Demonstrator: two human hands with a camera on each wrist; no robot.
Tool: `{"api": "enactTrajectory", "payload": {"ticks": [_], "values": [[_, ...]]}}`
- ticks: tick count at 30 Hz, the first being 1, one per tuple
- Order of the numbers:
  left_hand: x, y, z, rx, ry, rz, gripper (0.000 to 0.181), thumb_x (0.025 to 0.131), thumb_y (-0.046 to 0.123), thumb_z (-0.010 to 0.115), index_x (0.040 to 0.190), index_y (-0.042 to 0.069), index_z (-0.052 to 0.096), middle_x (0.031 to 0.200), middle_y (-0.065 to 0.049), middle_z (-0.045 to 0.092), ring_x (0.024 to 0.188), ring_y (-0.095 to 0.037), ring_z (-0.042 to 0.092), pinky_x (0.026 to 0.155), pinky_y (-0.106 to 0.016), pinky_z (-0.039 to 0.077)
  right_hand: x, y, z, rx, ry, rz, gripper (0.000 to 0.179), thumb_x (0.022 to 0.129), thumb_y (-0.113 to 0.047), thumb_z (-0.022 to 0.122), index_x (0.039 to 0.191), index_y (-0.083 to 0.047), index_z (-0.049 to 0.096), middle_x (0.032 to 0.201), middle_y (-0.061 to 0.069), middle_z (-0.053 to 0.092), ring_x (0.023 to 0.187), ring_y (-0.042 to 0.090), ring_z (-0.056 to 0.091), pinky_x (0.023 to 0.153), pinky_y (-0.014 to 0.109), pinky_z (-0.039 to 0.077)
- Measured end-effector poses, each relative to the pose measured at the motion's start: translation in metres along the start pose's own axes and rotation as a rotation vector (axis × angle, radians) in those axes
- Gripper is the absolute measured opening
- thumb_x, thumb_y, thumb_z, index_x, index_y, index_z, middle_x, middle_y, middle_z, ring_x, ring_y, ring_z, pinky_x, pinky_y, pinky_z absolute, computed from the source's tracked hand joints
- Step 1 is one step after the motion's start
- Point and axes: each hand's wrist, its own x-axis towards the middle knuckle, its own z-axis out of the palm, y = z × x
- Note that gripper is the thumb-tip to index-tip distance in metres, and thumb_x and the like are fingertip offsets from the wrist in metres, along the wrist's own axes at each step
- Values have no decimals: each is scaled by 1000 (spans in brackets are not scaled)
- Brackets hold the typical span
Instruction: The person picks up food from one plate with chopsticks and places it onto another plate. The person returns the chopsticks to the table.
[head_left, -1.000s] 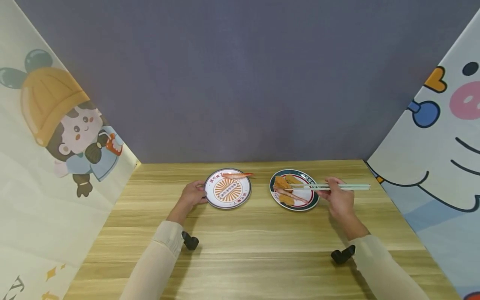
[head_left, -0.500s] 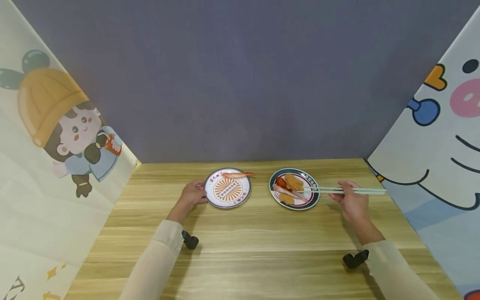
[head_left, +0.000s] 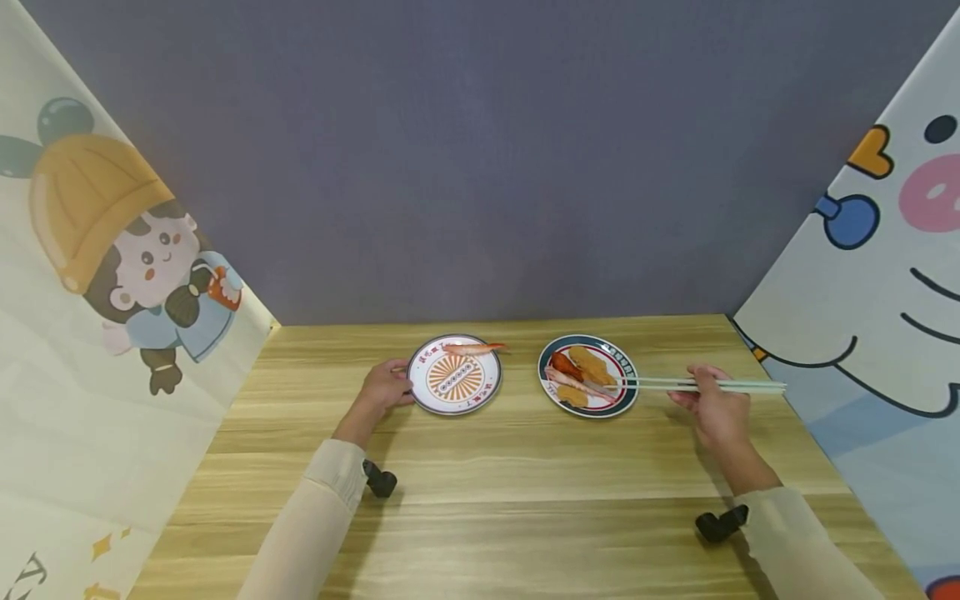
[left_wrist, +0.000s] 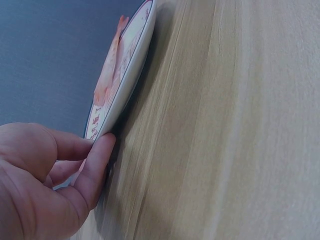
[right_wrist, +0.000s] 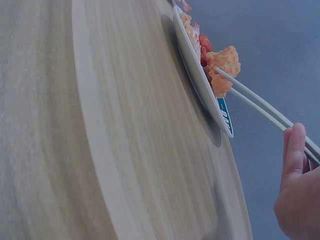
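Note:
My left hand (head_left: pixel 386 385) pinches the left edge of a white plate (head_left: pixel 430 390) printed with an orange sunburst. A shrimp (head_left: pixel 472 349) lies across that plate's far rim, its tail poking over the edge. On the right, my right hand (head_left: pixel 718 408) holds a pair of pale green chopsticks (head_left: pixel 660 384). Their tips reach a green-rimmed plate (head_left: pixel 627 365). In the right wrist view, they meet a golden fried piece (right_wrist: pixel 225 67); whether they grip it firmly, I cannot tell. Beside it lie a reddish-brown piece (head_left: pixel 565 364), a second shrimp (head_left: pixel 573 383) and another fried piece (head_left: pixel 573 396).
Both plates stand near the back of a wooden table (head_left: pixel 510 483), with a gap between them. A grey-blue panel (head_left: pixel 480 167) rises behind. Cartoon-printed panels stand at the left (head_left: pixel 90 333) and right (head_left: pixel 862 292). A black wrist camera (head_left: pixel 380 479) sits by the left cuff.
My right hand and the chopsticks have drawn back to the right. The golden fried piece has shifted right on its plate, uncovering the reddish-brown piece. My left hand stays on its plate.

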Motion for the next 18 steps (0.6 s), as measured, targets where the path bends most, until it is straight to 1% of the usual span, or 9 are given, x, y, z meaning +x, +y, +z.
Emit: {"api": "enactTrajectory", "payload": {"ticks": [7, 12, 18], "values": [[-1, 1, 1, -7, -4, 1, 58, 94, -8, 57, 150, 5, 47, 127, -23, 55, 95, -24, 66, 80, -27, 67, -4, -4, -4, -17, -18, -23, 19, 104, -14, 55, 93, -7, 70, 77, 2, 71, 56, 15, 72, 57, 24, 66], [-1, 0, 0, -15, -3, 7, 58, 94, -7, 57, 150, 5, 47, 128, -22, 55, 96, -25, 65, 80, -27, 67, -5, -8, -5, -45, -30, -36, 19, 105, -16, 54, 95, -7, 68, 74, 1, 72, 55, 15, 72, 53, 23, 64], [1, -2, -1, -21, -15, 9, 58, 93, -8, 58, 150, 5, 47, 128, -23, 54, 96, -26, 66, 79, -27, 67, -7, -11, -4, -25, -26, -29, 21, 106, -17, 53, 94, -8, 67, 73, 4, 72, 55, 16, 72, 49, 23, 63]]}}
